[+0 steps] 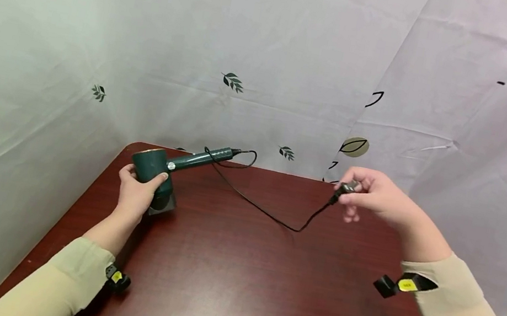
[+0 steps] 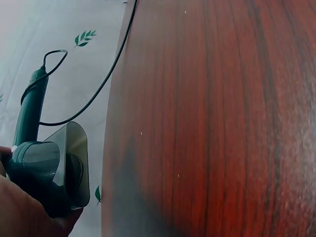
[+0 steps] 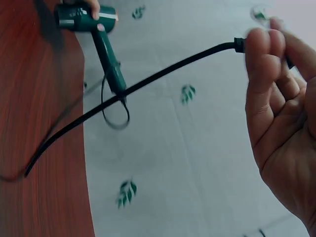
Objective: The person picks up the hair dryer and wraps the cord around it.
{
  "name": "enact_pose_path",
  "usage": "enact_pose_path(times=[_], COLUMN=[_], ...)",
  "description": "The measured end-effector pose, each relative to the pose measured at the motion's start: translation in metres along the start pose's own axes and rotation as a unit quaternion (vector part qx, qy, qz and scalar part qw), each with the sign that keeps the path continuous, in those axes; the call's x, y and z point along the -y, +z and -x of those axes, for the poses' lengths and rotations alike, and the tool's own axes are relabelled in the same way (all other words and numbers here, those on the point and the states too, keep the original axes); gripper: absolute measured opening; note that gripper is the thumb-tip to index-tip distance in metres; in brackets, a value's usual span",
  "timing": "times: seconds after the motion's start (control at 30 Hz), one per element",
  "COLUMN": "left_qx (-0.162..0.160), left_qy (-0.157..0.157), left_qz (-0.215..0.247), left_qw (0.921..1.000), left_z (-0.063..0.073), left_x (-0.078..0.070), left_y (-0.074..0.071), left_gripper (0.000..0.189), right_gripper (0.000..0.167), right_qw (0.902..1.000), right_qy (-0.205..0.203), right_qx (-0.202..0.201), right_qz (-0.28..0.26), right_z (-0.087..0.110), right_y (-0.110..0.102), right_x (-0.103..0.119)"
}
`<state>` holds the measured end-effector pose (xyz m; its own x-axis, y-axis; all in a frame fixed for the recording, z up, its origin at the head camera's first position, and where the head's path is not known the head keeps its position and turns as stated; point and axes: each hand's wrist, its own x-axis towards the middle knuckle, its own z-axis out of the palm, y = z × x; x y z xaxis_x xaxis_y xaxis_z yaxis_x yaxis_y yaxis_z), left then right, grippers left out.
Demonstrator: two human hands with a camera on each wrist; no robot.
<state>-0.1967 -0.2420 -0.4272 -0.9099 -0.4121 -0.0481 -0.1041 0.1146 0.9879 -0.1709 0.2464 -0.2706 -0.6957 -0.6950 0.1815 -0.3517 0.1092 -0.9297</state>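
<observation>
At ten o'clock on the dark red table [image 1: 235, 267], the left hand [image 1: 137, 191] wraps its fingers round the head of a green hair dryer [image 1: 156, 167] — its black cord [image 1: 264, 213] trails toward two o'clock, where the right hand [image 1: 373, 195] pinches the plug [image 1: 346, 187] between fingertips above the tabletop.

Dark reddish-brown wood-grain table [image 1: 233, 277], glossy top, set into a corner of white leaf-print sheeting. On it: dark green hair dryer [image 1: 155, 175] at the far left corner, nozzle end down on the tabletop; thin black power cord [image 1: 269, 215] trailing across the far part of the surface
</observation>
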Motion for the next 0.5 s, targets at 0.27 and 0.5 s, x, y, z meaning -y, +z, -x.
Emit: enact_pose_path(times=[0.27, 0.5], left_qx=[0.030, 0.069], left_qy=[0.016, 0.012], left_qz=[-0.035, -0.054], left_qw=[0.9988, 0.9961], left_z=[0.008, 0.016], left_x=[-0.006, -0.011], left_y=[0.012, 0.021], left_gripper=[0.095, 0.097], right_gripper=[0.010, 0.006], right_qw=[0.9985, 0.9968], right_qy=[0.023, -0.012], right_qx=[0.017, 0.036], right_qz=[0.047, 0.071], right_z=[-0.047, -0.081], right_y=[0.031, 0.051], right_x=[0.006, 0.005])
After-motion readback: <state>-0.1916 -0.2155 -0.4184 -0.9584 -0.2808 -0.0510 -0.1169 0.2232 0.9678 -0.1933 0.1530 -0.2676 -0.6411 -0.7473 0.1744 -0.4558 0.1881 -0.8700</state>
